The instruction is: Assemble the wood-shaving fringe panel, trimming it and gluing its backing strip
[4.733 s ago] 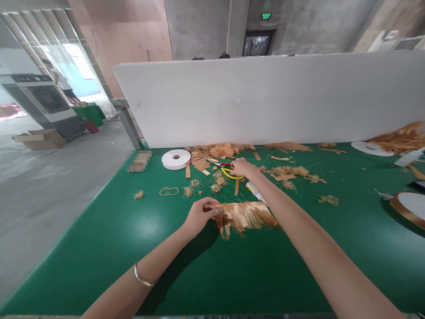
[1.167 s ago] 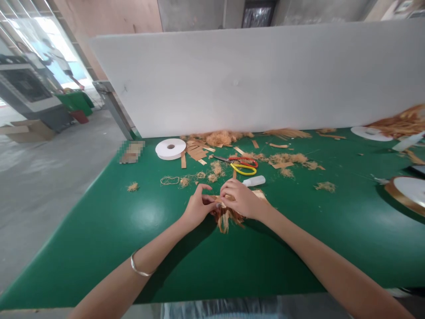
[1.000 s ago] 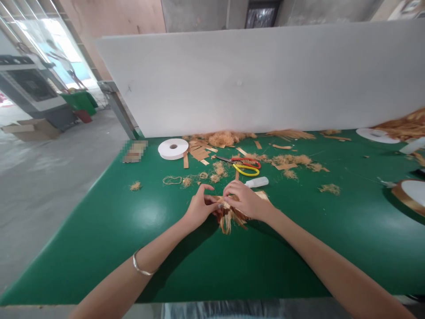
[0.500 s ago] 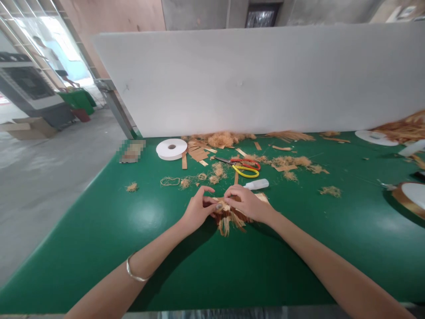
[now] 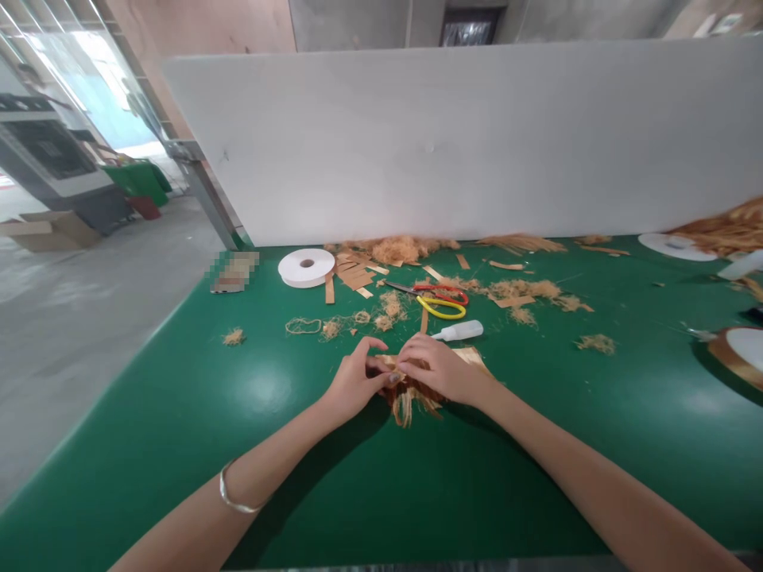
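Both hands meet over a bundle of straw-coloured and brown fibre strips (image 5: 406,407) on the green table, its frayed ends hanging toward me. My left hand (image 5: 353,380) is closed, thumb and fingers pinching the bundle's left side. My right hand (image 5: 444,369) is bent over the bundle with its fingertips closed on the upper edge, close to the left thumb. A pale flat part of the piece (image 5: 475,357) shows behind the right hand. Exactly what lies between the fingertips is hidden. Just beyond the right hand lies a small white squeeze bottle (image 5: 462,330).
Scissors (image 5: 438,302) with red and yellow handles lie beyond the bottle. A white tape roll (image 5: 306,268), cut brown strips (image 5: 356,274) and tangled fibre (image 5: 399,249) are near the white partition (image 5: 429,143). At right is another roll (image 5: 739,357).
My hands stay at the bundle. The right fingers have shifted slightly left and closer to the left thumb. The view has moved very little.
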`<state>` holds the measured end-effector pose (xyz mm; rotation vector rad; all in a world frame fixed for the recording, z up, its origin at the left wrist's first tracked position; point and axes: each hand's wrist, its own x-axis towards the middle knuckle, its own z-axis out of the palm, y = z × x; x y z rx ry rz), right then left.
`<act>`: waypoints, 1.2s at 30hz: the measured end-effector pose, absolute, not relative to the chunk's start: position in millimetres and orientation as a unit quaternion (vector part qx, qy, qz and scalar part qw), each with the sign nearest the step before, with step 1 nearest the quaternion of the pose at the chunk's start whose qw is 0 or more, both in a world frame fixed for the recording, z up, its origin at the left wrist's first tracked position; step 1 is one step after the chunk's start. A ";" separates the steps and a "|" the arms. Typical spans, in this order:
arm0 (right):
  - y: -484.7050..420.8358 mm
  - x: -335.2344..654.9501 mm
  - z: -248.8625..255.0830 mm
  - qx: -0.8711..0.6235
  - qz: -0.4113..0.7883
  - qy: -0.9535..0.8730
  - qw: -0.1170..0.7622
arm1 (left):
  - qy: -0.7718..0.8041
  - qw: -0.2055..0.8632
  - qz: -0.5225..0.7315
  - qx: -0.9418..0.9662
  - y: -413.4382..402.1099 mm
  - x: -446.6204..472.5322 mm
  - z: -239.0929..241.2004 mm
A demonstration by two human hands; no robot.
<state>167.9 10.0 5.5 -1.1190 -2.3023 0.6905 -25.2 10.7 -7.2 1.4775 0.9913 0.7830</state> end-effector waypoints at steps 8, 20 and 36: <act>13.6 170.5 5.6 -0.438 0.246 -0.832 0.236 | 0.425 0.551 0.323 0.642 11.1 -24.8 -8.4; 13.6 173.2 3.0 -0.407 0.213 -0.853 0.247 | 0.422 0.542 0.314 0.655 11.9 -25.2 -10.2; 18.6 179.3 1.9 -0.523 0.279 -0.727 0.348 | 0.422 0.520 0.301 0.679 11.9 -24.5 -11.4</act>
